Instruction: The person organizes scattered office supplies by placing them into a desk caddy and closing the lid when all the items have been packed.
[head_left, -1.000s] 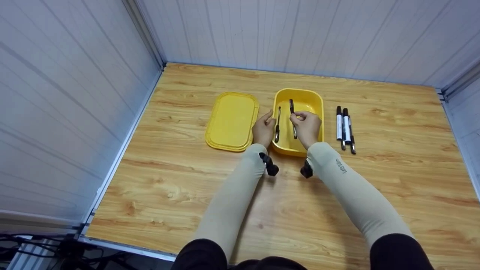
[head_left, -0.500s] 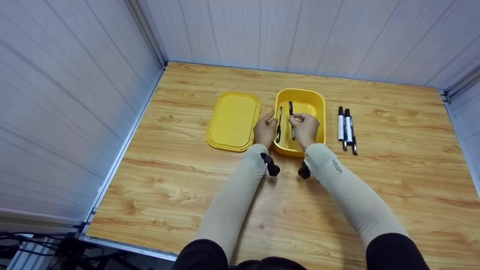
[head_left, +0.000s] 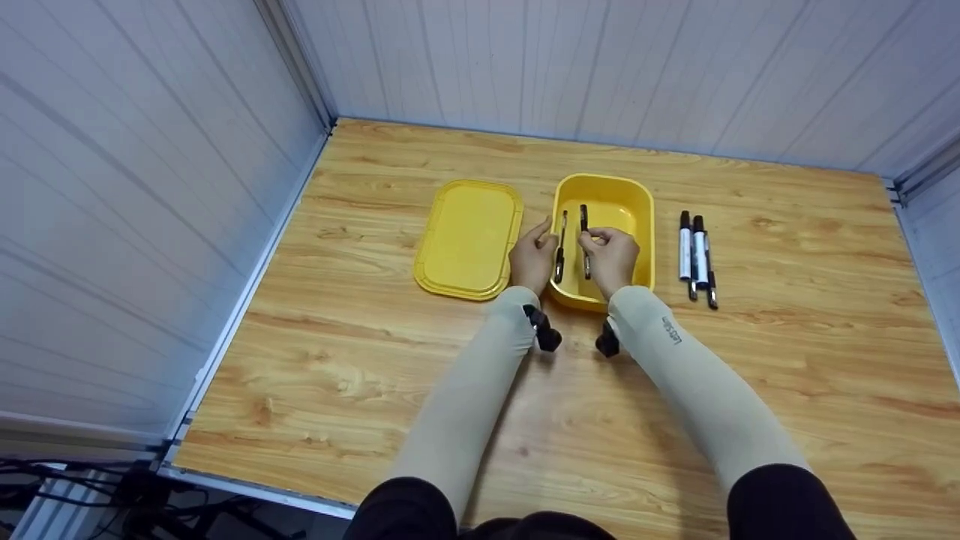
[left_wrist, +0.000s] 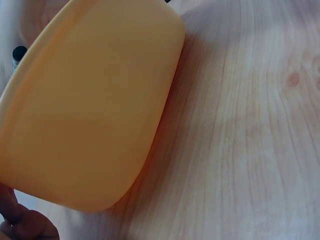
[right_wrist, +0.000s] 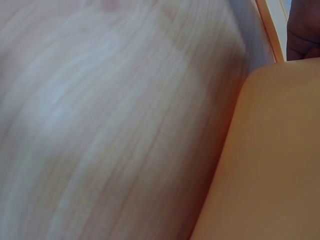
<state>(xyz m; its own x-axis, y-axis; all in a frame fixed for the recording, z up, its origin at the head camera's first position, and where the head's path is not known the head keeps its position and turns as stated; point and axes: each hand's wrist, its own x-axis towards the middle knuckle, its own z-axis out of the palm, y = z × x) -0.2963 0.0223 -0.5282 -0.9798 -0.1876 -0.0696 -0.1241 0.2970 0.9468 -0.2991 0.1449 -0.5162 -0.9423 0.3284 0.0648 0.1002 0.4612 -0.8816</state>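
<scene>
My left hand [head_left: 532,259] grips the left wall of an open yellow plastic box [head_left: 642,217], its thumb at the rim. In the left wrist view the box's outer front wall [left_wrist: 95,110] fills much of the picture, with curled fingers [left_wrist: 30,225] at its lower left. My right hand [head_left: 613,259] reaches into the box and pinches a black pen [head_left: 583,217] near its middle, lengthwise over the floor of the box. Whether that pen touches the floor I cannot tell. A second pen [head_left: 561,251] lies along the left wall inside, close to my left thumb.
A yellow lid [head_left: 469,240] lies flat on the wooden table [head_left: 337,360], left of the box. To the right of the box are two white markers with black caps [head_left: 685,247] and two pens [head_left: 711,281], side by side. Panel walls stand behind and at both sides.
The right hand and its pen have shifted slightly toward the left and nearer me within the box. The left hand stays at the box's left wall. The whole head view has drifted a little.
</scene>
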